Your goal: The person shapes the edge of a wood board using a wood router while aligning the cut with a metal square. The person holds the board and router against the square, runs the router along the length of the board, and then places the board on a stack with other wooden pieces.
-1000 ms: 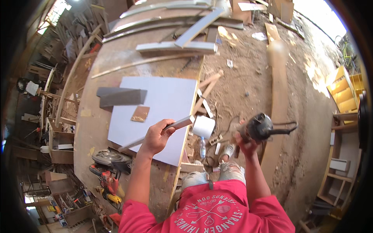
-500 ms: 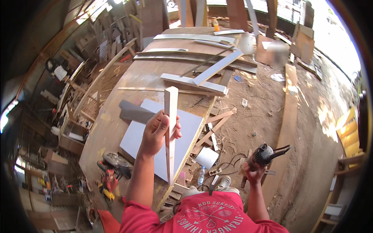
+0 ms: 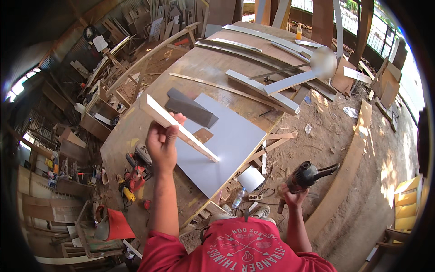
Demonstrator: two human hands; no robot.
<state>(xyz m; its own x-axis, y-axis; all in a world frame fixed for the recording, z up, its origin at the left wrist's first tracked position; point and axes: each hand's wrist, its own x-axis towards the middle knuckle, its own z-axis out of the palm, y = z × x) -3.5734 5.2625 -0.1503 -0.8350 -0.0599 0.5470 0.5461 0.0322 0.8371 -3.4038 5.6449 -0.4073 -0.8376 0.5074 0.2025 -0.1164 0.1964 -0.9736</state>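
My left hand (image 3: 162, 144) is closed around a pale tapered wooden piece (image 3: 192, 139). The piece slants over the white board (image 3: 238, 133), its narrow end low against or just above it; contact is hard to judge. Beyond that hand, a dark grey tapered piece (image 3: 192, 109) lies partly on the board. On the right, away from the table, my right hand (image 3: 295, 196) grips a corded power tool (image 3: 303, 177) with a dark motor housing. Its exact kind cannot be made out.
The wooden table (image 3: 140, 111) bears several long strips (image 3: 253, 84) at its far side. A red power tool (image 3: 136, 174) sits at its left edge. A water bottle (image 3: 239, 198), a socket block (image 3: 255, 197), cables and offcuts lie by my feet. A long plank (image 3: 340, 177) lies right.
The wooden piece has gone from nearly upright to a slant, its wide end swung left and its narrow end over the board. My right hand keeps hold of the power tool. The view has shifted.
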